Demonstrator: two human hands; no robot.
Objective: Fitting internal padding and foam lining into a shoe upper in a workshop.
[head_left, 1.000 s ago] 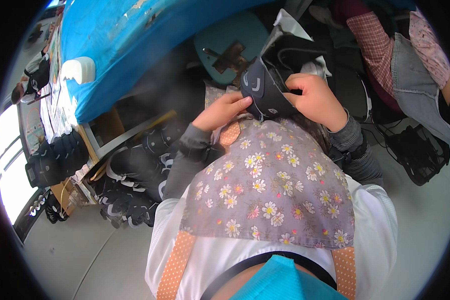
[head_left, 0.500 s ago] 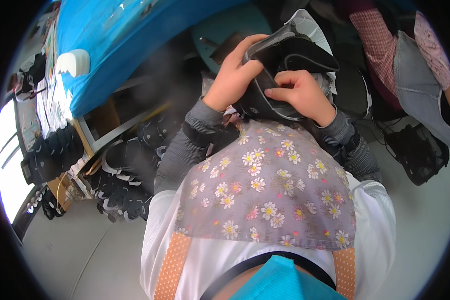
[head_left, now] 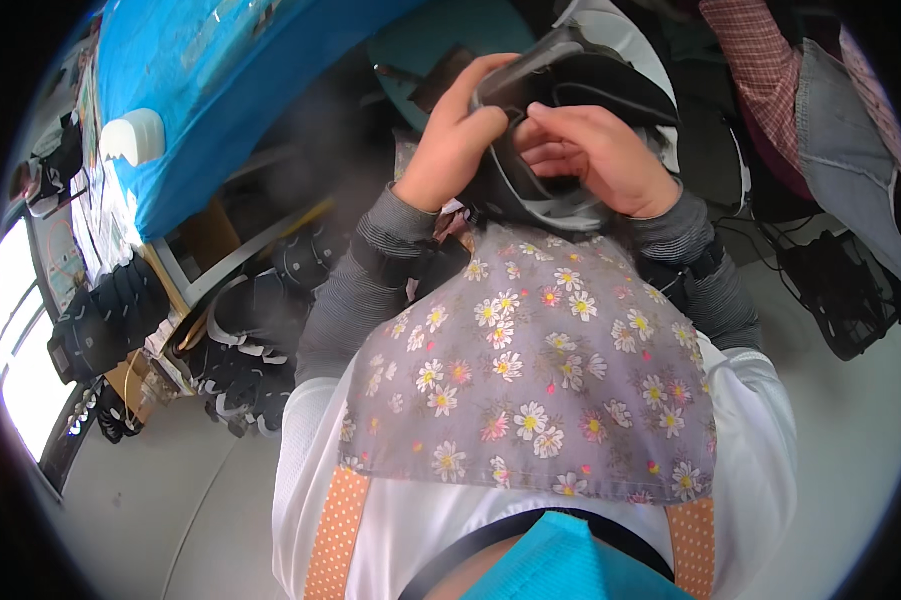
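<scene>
A black shoe upper with grey-edged openings and a pale lining is held up in front of my apron. My left hand grips its left rim, thumb on the near side and fingers wrapped over the far side. My right hand reaches into the opening with bent fingers. Its thumb lies against the rim close to the left thumb, and its fingertips are partly hidden in the dark interior. A white piece sticks out at the far end of the upper.
A blue-covered table at upper left carries a white block. Below it lie several black shoe uppers on a rack. At right sits a person in a checked sleeve, near a black basket on the floor.
My right hand has moved up and left, from the near rim into the opening, with its thumb now higher. The upper has shifted slightly left and tilted; the left hand keeps its grip.
</scene>
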